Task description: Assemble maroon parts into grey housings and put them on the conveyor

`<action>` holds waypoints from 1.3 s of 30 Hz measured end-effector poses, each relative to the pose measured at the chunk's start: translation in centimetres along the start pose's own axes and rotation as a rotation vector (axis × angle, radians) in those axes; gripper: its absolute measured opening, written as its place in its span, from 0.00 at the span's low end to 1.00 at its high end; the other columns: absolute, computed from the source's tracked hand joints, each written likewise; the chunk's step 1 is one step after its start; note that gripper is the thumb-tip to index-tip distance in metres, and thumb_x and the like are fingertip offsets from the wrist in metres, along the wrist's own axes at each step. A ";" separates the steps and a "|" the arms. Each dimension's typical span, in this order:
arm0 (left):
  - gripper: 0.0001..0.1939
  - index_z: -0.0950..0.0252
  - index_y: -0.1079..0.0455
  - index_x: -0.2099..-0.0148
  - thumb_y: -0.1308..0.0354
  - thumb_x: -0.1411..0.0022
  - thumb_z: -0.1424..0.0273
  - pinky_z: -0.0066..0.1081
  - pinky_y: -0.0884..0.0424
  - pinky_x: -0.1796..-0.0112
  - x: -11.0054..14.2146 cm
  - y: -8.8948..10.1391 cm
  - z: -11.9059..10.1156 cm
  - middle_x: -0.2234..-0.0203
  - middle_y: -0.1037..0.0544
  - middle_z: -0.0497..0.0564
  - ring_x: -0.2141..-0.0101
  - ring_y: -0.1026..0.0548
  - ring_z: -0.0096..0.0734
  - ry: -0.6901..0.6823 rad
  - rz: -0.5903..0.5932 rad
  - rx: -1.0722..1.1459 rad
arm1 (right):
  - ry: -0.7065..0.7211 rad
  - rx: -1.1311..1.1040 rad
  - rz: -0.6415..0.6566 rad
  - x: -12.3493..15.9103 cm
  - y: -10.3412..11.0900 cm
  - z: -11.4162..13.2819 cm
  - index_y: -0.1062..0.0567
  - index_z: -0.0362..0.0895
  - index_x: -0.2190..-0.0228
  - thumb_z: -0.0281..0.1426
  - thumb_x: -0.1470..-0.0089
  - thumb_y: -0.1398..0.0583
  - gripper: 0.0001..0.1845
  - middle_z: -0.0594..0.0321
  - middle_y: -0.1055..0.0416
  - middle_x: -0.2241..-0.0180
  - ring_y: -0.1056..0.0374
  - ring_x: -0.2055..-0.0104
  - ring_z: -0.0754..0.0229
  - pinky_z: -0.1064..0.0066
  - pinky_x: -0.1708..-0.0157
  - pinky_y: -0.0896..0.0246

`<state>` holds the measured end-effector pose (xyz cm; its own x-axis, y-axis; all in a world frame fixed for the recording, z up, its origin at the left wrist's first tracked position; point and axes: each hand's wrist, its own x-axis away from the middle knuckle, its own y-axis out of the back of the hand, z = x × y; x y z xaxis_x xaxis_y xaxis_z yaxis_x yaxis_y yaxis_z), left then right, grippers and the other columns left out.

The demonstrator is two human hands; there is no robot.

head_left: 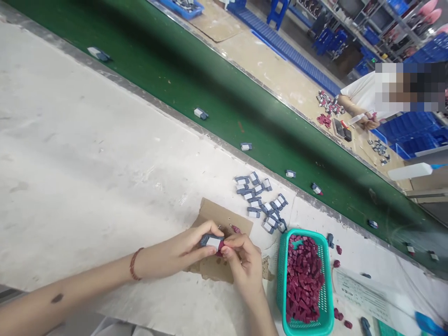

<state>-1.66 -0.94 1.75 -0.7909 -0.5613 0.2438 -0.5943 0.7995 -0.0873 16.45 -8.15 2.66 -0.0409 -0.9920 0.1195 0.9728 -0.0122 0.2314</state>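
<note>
Between the thumb and fingers of my left hand (191,245) is a small dark blue and white plastic part (213,241). My right hand (244,259) pinches a small maroon piece (220,247) against the right end of that part; the fingertips hide most of it. Both hands are over a torn piece of brown cardboard (227,213) on the white table. Another maroon piece (236,229) lies on the cardboard just behind my right hand. Beyond the cardboard is a loose group of similar blue and white parts (258,189).
A green basket (331,289) of maroon pieces stands right of my right hand. A plastic bottle (385,298) lies farther right. Behind the table runs a green conveyor belt (224,93) carrying several blue and white parts. Across it, a person (360,100) handles small pieces.
</note>
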 end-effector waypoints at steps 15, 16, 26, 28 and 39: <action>0.17 0.65 0.37 0.48 0.51 0.36 0.65 0.39 0.33 0.55 -16.0 7.9 -4.5 0.54 0.26 0.57 0.55 0.29 0.45 -0.320 -0.472 -0.765 | 0.018 0.187 -0.295 4.1 3.3 0.7 0.32 0.46 0.49 0.30 0.39 0.45 0.16 0.61 0.25 0.66 0.27 0.65 0.61 0.72 0.65 0.31; 0.17 0.66 0.37 0.48 0.51 0.37 0.66 0.40 0.34 0.53 -17.8 8.9 -4.6 0.54 0.26 0.58 0.54 0.29 0.46 -0.304 -0.526 -0.877 | 0.014 0.208 -0.287 4.7 3.5 0.7 0.31 0.46 0.50 0.29 0.39 0.45 0.15 0.61 0.24 0.66 0.27 0.64 0.61 0.73 0.65 0.31; 0.19 0.69 0.31 0.50 0.48 0.38 0.63 0.49 0.38 0.49 -25.0 5.0 -4.1 0.54 0.29 0.64 0.51 0.35 0.54 -0.416 -0.381 -1.208 | -0.022 0.432 -0.605 9.1 8.5 -0.4 0.25 0.46 0.58 0.33 0.37 0.47 0.11 0.57 0.24 0.63 0.28 0.62 0.57 0.68 0.63 0.31; 0.15 0.69 0.29 0.53 0.49 0.39 0.68 0.46 0.35 0.52 -26.1 3.9 -4.0 0.59 0.28 0.62 0.55 0.32 0.52 -0.391 -0.319 -1.229 | -0.048 0.546 -0.675 9.4 10.1 -1.0 0.24 0.46 0.60 0.34 0.38 0.46 0.11 0.55 0.25 0.61 0.28 0.60 0.54 0.64 0.61 0.32; 0.17 0.63 0.28 0.55 0.56 0.33 0.63 0.33 0.33 0.55 -23.6 1.1 -5.1 0.59 0.25 0.56 0.58 0.27 0.40 -0.549 0.143 -1.090 | -0.054 0.821 -0.619 9.1 15.0 -2.9 0.27 0.46 0.57 0.29 0.38 0.48 0.11 0.56 0.27 0.59 0.31 0.56 0.52 0.60 0.57 0.33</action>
<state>17.11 14.28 0.85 -0.9518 -0.2591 -0.1640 -0.2732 0.4742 0.8370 31.35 -17.74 4.44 -0.5118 -0.8339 -0.2066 0.3231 -0.4097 0.8531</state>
